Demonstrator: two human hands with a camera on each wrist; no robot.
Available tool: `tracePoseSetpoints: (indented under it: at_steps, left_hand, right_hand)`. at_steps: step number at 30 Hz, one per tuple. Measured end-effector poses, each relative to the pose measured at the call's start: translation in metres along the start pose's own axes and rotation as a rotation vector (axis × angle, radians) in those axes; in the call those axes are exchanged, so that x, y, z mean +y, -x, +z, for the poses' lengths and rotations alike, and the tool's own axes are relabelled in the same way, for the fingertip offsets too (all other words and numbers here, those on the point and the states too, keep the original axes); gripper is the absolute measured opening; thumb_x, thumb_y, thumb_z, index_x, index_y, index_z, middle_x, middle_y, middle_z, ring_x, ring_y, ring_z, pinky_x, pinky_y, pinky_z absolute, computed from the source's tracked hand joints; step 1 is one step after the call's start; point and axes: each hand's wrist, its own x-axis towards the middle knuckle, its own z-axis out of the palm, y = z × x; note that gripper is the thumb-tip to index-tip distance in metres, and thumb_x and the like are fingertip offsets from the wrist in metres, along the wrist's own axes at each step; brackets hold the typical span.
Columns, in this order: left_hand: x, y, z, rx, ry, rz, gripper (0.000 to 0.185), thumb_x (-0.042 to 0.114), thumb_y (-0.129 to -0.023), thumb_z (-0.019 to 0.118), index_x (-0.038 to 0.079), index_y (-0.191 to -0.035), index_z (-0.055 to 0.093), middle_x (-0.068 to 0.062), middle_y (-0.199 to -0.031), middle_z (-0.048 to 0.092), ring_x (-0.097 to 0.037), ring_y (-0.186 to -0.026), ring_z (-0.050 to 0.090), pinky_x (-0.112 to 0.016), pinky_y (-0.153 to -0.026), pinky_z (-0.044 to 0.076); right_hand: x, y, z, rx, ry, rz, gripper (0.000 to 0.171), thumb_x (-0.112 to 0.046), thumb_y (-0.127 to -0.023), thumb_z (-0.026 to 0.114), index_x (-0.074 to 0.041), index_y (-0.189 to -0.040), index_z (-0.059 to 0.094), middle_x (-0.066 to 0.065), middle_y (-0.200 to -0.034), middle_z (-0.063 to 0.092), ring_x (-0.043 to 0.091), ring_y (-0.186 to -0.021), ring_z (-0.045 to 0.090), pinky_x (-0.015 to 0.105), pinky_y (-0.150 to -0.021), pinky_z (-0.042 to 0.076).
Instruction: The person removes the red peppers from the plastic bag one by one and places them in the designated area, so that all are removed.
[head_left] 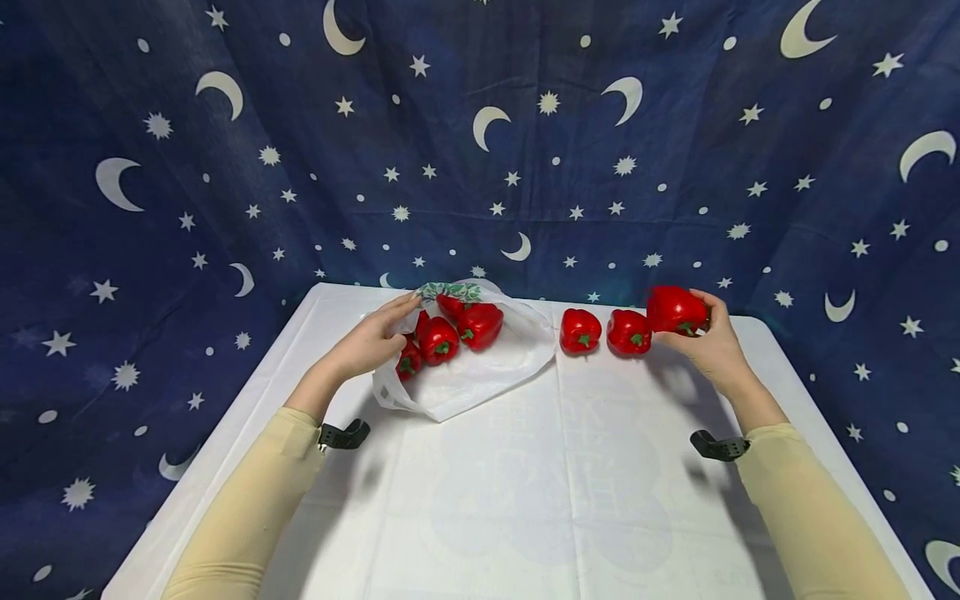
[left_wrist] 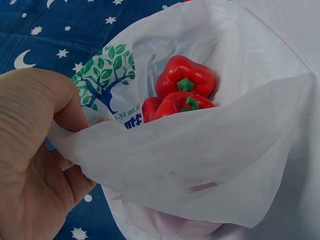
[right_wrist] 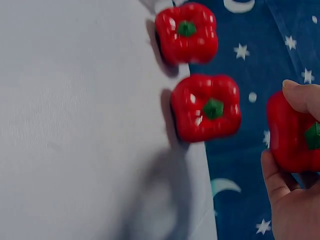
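Two hands: both work at the far end of a white table [head_left: 480,500], each arm in a cream sleeve [head_left: 255,500].
Left hand [head_left: 367,343]: fingers and thumb pinch the left rim of a white plastic bag [head_left: 480,375] and hold its mouth open.
Left wrist view: shows the thumb [left_wrist: 37,100] curled over the bag's edge [left_wrist: 200,150], a green tree print [left_wrist: 105,75] on the bag wall, and two bagged peppers [left_wrist: 185,82] deep inside with green stems up.
Head view, bag: about four red peppers [head_left: 480,325] lie in the open mouth, more than the wrist camera catches.
Right hand [head_left: 712,342]: fingers curl round a held red pepper [head_left: 675,310], lifted just above the table at the far right.
Right wrist view: thumb tip [right_wrist: 300,95] and a fingertip press the held pepper [right_wrist: 290,132] from two sides; the picture is a little blurred.
Loose peppers: one middle pepper [head_left: 628,332] sits just left of the held one, another pepper [head_left: 580,330] sits nearer the bag; both rest on the table.
Backdrop: a dark blue cloth [head_left: 150,208] with moons and stars hangs behind and to both sides.
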Motion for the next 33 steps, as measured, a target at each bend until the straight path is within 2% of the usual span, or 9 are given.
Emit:
tracePoseSetpoints:
  at_steps: [5,11,15,18,22,27,33]
  left_hand:
    - [0.000,0.000,0.000,-0.002,0.008,-0.002,0.071,0.001,-0.096,0.046,0.019,-0.163,0.029,0.004,-0.170,0.015,-0.023,-0.135,0.040,-0.042,-0.080,0.043]
    - [-0.001,0.001,-0.001,0.001,0.006,0.002,0.071,0.001,-0.096,0.046,0.019,-0.163,0.030,0.003,-0.170,0.016,-0.023,-0.109,0.054,-0.041,-0.075,0.042]
    - [-0.002,0.002,-0.001,-0.002,0.010,0.003,0.072,0.001,-0.096,0.046,0.020,-0.163,0.029,0.003,-0.170,0.016,-0.024,-0.090,0.054,-0.040,-0.072,0.042]
    - [-0.002,0.001,-0.002,0.000,0.009,-0.003,0.072,0.002,-0.096,0.047,0.021,-0.163,0.030,0.004,-0.170,0.016,-0.024,-0.100,0.055,-0.041,-0.073,0.042]
    - [-0.002,0.001,-0.002,0.003,0.004,-0.010,0.072,0.003,-0.096,0.047,0.021,-0.163,0.030,0.004,-0.170,0.016,-0.023,-0.124,0.048,-0.041,-0.076,0.043]
    - [-0.001,0.001,-0.002,0.002,0.005,-0.008,0.071,0.003,-0.096,0.047,0.020,-0.163,0.030,0.005,-0.170,0.015,-0.025,-0.121,0.051,-0.043,-0.079,0.043]
    - [-0.001,0.002,-0.002,0.005,-0.002,-0.006,0.071,0.002,-0.096,0.047,0.020,-0.163,0.030,0.005,-0.169,0.016,-0.024,-0.102,0.055,-0.042,-0.079,0.042]
  right_hand:
    - [0.013,-0.003,-0.009,0.045,0.021,0.017,0.107,-0.028,-0.088,0.083,-0.012,-0.163,0.008,0.022,-0.162,0.021,0.045,-0.142,0.027,0.059,-0.108,0.039]
    - [0.029,-0.007,-0.014,0.051,0.029,0.067,0.110,-0.031,-0.088,0.082,-0.008,-0.163,0.005,0.025,-0.165,0.014,0.050,-0.146,0.022,0.065,-0.110,0.032]
    - [0.039,-0.009,-0.016,0.047,0.047,0.089,0.111,-0.033,-0.089,0.081,-0.006,-0.163,0.004,0.028,-0.165,0.012,0.052,-0.147,0.018,0.067,-0.110,0.029]
    - [0.046,-0.011,-0.017,0.046,0.053,0.099,0.110,-0.033,-0.089,0.080,-0.006,-0.163,0.003,0.029,-0.165,0.011,0.053,-0.147,0.017,0.068,-0.110,0.028]
    - [0.053,-0.012,-0.017,0.046,0.068,0.115,0.109,-0.033,-0.091,0.079,-0.004,-0.163,0.003,0.031,-0.165,0.011,0.054,-0.147,0.017,0.069,-0.109,0.028]
    - [0.059,-0.011,-0.015,0.044,0.116,0.141,0.107,-0.033,-0.092,0.077,0.000,-0.162,0.003,0.034,-0.163,0.011,0.056,-0.146,0.017,0.069,-0.108,0.028]
    - [0.065,-0.014,-0.011,0.029,0.146,0.148,0.107,-0.030,-0.092,0.078,0.001,-0.162,0.003,0.036,-0.162,0.014,0.057,-0.145,0.018,0.070,-0.107,0.030]
